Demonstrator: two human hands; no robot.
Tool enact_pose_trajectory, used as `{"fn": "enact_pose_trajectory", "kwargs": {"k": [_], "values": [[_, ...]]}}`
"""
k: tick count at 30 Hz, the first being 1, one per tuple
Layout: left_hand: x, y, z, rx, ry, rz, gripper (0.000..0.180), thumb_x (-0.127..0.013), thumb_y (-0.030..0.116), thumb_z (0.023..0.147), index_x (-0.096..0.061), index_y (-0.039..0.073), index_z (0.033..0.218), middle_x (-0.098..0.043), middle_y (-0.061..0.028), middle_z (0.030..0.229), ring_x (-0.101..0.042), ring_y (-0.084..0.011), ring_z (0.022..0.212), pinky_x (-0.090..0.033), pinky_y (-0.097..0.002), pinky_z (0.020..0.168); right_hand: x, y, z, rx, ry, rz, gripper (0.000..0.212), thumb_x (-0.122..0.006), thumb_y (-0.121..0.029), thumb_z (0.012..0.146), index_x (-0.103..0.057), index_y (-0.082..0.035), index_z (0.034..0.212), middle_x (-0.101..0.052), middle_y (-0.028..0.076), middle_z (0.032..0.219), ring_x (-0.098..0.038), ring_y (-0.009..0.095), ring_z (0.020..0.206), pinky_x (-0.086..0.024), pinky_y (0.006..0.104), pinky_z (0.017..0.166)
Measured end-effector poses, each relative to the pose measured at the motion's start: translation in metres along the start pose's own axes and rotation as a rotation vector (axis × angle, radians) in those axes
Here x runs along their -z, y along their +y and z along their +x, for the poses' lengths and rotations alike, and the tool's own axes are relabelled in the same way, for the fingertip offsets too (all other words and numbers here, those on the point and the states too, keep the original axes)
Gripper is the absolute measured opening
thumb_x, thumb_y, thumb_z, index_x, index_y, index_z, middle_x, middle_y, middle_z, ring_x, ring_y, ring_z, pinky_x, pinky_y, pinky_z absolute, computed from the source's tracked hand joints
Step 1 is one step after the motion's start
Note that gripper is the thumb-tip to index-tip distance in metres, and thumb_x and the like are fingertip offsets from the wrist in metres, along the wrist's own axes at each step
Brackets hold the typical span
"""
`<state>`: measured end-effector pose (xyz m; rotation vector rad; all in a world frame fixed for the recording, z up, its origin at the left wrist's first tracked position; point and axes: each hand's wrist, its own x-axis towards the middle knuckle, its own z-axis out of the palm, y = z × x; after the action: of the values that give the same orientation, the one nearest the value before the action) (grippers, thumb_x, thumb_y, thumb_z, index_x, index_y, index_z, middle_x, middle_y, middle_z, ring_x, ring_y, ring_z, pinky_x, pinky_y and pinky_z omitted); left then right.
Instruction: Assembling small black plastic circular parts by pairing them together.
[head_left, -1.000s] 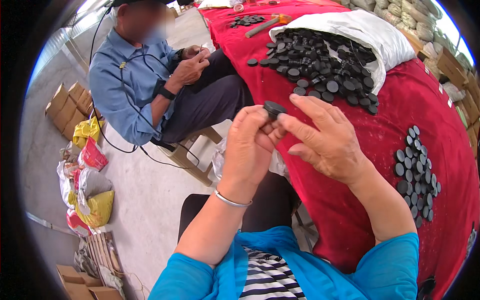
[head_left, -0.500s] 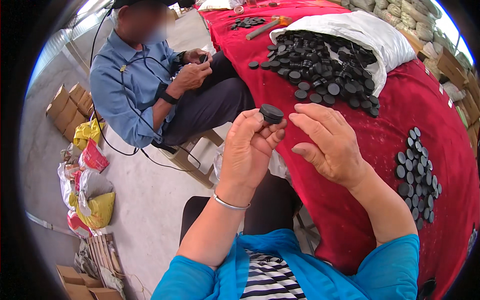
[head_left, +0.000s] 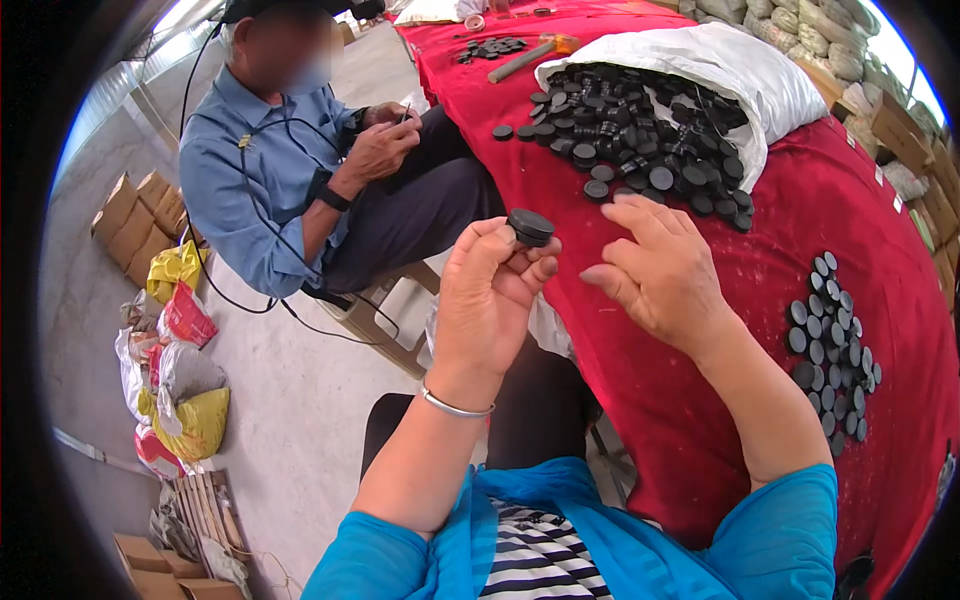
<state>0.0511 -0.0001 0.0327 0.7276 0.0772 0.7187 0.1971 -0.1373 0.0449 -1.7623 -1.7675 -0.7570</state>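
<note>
Pinched between the thumb and fingers of my left hand [head_left: 487,295] is a thick black round disc [head_left: 531,227], with a groove around its side. It is held up over the near edge of the table. Just to its right, my right hand [head_left: 668,278] hovers with fingers bent and thumb apart, and nothing shows in it. The fingertips of that hand are nearest to the front of a heap of similar black discs [head_left: 610,130], which spills from the mouth of a white sack [head_left: 725,65].
A red cloth [head_left: 700,430] covers the table. More discs [head_left: 832,345] lie spread at right. A hammer-like tool [head_left: 522,62] and small black pieces [head_left: 490,48] lie farther back. At left a seated person [head_left: 260,180] handles something small. Filled bags [head_left: 190,420] stand on the floor.
My left hand has shifted slightly left with the disc. My right hand's fingers have curled more, and its thumb has moved up a little.
</note>
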Motion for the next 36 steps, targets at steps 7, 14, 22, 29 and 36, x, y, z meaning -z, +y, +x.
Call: {"fn": "enact_pose_trajectory", "kwargs": {"k": [7, 14, 22, 29, 36], "values": [[-0.005, 0.002, -0.004, 0.032, -0.038, -0.017, 0.016, -0.057, 0.013, 0.091, -0.055, 0.002, 0.102, -0.064, -0.0137, 0.097, -0.064, -0.0258, 0.092, -0.053, -0.0352, 0.081, -0.015, -0.003, -0.005, -0.017, 0.031, 0.176, 0.027, -0.066, -0.032, 0.081, -0.061, -0.007, 0.072, -0.057, 0.009, 0.09, -0.055, 0.027, 0.087, -0.042, 0.0387, 0.074], [-0.007, 0.001, -0.003, 0.043, -0.051, -0.062, 0.015, -0.057, 0.009, 0.09, -0.054, 0.001, 0.103, -0.064, -0.0145, 0.097, -0.064, -0.026, 0.092, -0.053, -0.0365, 0.082, -0.018, -0.001, -0.008, -0.076, -0.098, 0.204, 0.022, -0.067, -0.028, 0.081, -0.063, -0.007, 0.077, -0.058, 0.009, 0.09, -0.057, 0.027, 0.087, -0.043, 0.0386, 0.075], [-0.006, 0.0, -0.004, 0.04, -0.051, -0.055, 0.015, -0.056, 0.009, 0.091, -0.055, 0.001, 0.103, -0.064, -0.0142, 0.096, -0.065, -0.0256, 0.092, -0.053, -0.036, 0.082, -0.02, -0.003, -0.008, -0.073, -0.081, 0.213, 0.024, -0.066, -0.03, 0.081, -0.062, -0.009, 0.072, -0.056, 0.006, 0.083, -0.056, 0.026, 0.082, -0.043, 0.0392, 0.072], [-0.004, 0.0, -0.008, 0.044, -0.05, -0.055, 0.014, -0.057, 0.01, 0.091, -0.055, 0.001, 0.103, -0.065, -0.0141, 0.096, -0.065, -0.0257, 0.092, -0.053, -0.036, 0.083, -0.024, -0.009, -0.01, -0.071, -0.138, 0.219, 0.024, -0.064, -0.032, 0.083, -0.063, -0.009, 0.076, -0.056, 0.007, 0.083, -0.056, 0.026, 0.083, -0.044, 0.0403, 0.073], [-0.035, -0.025, -0.01, 0.074, -0.089, 0.277, 0.016, -0.056, 0.014, 0.093, -0.055, 0.001, 0.102, -0.064, -0.0129, 0.093, -0.065, -0.0215, 0.082, -0.055, -0.0292, 0.071, -0.039, 0.004, -0.022, -0.191, -0.137, 0.397, 0.013, -0.065, -0.02, 0.078, -0.062, -0.008, 0.081, -0.058, 0.008, 0.083, -0.058, 0.027, 0.082, -0.044, 0.0406, 0.075]]}}
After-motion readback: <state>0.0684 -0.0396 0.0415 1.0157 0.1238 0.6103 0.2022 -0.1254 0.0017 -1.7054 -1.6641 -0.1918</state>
